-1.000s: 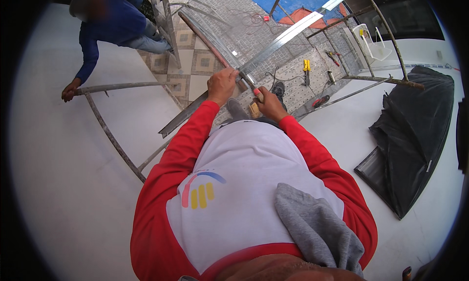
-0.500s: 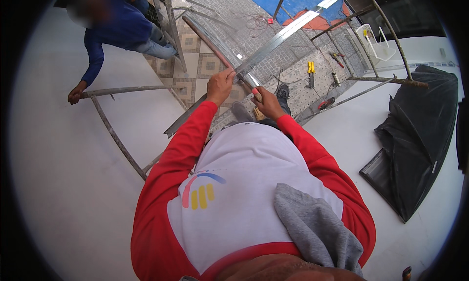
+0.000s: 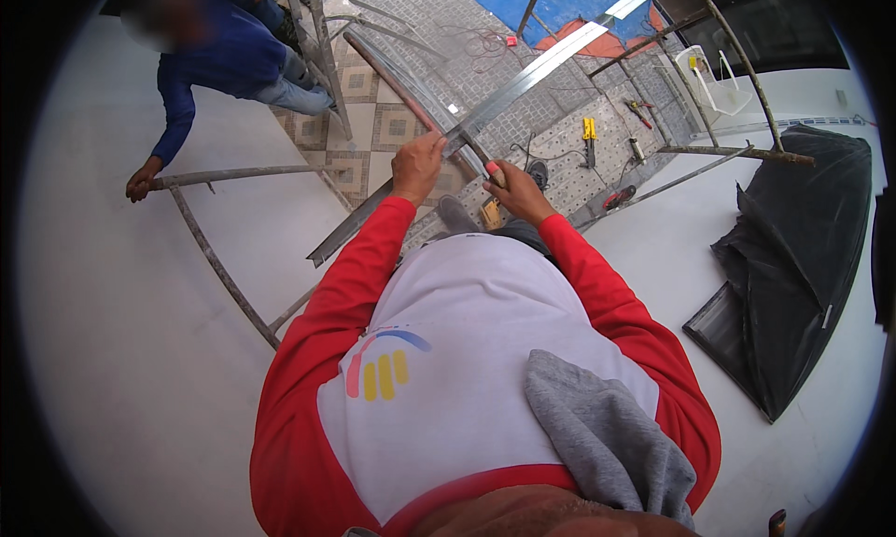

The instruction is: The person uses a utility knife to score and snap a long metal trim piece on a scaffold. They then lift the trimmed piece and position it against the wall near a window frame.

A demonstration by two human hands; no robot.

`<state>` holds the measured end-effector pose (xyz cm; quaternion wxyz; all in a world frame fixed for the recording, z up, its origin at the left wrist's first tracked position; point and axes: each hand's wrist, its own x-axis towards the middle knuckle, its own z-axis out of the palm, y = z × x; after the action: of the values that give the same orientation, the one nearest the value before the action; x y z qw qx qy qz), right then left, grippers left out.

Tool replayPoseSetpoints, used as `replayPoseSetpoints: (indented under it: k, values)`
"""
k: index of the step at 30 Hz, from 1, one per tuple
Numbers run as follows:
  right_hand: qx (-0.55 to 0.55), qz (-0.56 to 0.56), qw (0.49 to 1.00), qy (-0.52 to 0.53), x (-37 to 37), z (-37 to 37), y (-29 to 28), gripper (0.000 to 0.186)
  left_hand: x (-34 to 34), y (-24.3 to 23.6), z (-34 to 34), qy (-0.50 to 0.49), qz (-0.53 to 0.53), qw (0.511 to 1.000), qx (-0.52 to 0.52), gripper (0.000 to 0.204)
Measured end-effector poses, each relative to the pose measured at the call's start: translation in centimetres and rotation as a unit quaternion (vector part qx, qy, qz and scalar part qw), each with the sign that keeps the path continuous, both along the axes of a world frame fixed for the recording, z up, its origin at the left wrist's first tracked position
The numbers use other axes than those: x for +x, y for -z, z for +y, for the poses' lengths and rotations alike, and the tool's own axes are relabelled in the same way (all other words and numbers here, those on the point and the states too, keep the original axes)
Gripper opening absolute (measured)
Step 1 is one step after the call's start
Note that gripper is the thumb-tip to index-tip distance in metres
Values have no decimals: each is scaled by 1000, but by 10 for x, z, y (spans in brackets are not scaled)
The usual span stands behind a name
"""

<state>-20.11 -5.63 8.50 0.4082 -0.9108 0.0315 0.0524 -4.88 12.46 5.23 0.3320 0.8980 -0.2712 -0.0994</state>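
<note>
My left hand [image 3: 417, 168] is closed on a long, silvery metal channel [image 3: 541, 69]. The channel slants from beside my left forearm up to the far right. In my right hand [image 3: 521, 196] is a hand tool with a wooden, red-banded handle [image 3: 497, 173]. Its dark shaft reaches up to the channel just right of my left fingers. The tool's tip overlaps the metal, so its exact kind and whether it touches cannot be made out. My shoes show below, on a speckled plank surface.
A person in blue [image 3: 229, 52] at the far left grips a scaffold bar [image 3: 247, 173]. Yellow-handled snips [image 3: 589, 140] and red-handled pliers [image 3: 639, 114] lie on the speckled platform [image 3: 560, 164]. Scaffold pipes [image 3: 737, 154], a white chair [image 3: 714, 82] and black sheeting [image 3: 793, 248] are at right.
The right-hand tool has shifted slightly, and its dark shaft now shows more plainly against the channel. Both hands keep their hold. The whole view has moved a little.
</note>
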Motion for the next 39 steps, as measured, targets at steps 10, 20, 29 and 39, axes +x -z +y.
replayPoseSetpoints:
  k: [10,20,29,39]
  values:
    - [-4,-13,1000,28,-2,-2,-11,40,9,-8,-14,43,-5,997,-65,23]
    - [21,-10,998,60,6,0,-4,33,17,-17,-27,11,39,999,-15,34]
    - [56,-16,995,80,17,0,22,39,30,-17,-20,25,95,994,-40,33]
    - [127,87,981,117,25,-12,10,50,28,-11,-20,11,29,997,-64,30]
